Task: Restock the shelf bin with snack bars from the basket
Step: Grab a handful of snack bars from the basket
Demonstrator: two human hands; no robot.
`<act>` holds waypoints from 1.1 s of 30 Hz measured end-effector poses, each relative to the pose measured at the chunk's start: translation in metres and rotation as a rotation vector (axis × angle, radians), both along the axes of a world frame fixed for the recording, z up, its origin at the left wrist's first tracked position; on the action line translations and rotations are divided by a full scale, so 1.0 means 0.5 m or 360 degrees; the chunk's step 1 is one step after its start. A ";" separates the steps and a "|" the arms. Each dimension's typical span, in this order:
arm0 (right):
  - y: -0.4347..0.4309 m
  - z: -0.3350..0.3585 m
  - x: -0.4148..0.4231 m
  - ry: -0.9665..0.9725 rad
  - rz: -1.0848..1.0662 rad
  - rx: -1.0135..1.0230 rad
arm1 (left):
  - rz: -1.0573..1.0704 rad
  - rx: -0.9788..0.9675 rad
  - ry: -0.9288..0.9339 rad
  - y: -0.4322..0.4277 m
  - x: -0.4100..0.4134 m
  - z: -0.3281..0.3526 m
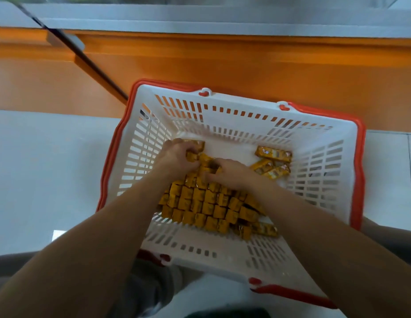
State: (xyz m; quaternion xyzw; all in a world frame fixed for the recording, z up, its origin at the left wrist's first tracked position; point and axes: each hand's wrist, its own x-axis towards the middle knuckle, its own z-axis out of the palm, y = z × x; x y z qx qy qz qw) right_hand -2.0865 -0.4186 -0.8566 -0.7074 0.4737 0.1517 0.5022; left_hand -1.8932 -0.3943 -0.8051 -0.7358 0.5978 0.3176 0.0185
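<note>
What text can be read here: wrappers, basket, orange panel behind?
No text can be read in this frame.
snack bars: the yellow wrappers bear print, too blurred to read.
basket: no lettering shows.
orange panel: no lettering shows.

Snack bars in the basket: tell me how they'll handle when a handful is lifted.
Probably light: the snack bars are small beside the left hand and right hand gripping them. Likely slippery, as they look glossy. Flat-sided, so unlikely to roll, though some could slide out of a handful.
</note>
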 end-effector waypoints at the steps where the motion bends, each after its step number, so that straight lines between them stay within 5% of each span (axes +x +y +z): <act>1: 0.001 0.000 0.003 0.0007 0.0028 0.0003 | -0.0037 0.0023 -0.0016 -0.001 0.004 -0.001; 17: -0.008 0.045 -0.034 -0.0259 -0.0246 -0.0073 | 0.0273 -0.0107 0.0228 -0.020 0.024 0.002; 25: 0.000 0.044 -0.067 -0.0220 -0.0519 -0.0112 | -0.0208 0.0217 -0.0014 -0.028 0.021 -0.024; 30: -0.010 0.052 -0.089 -0.0146 -0.0492 -0.0073 | -0.0181 0.0152 0.0030 -0.036 0.033 -0.022; 33: -0.013 0.051 -0.098 -0.0295 -0.0813 0.0143 | -0.0076 0.0029 -0.0012 -0.038 0.030 -0.022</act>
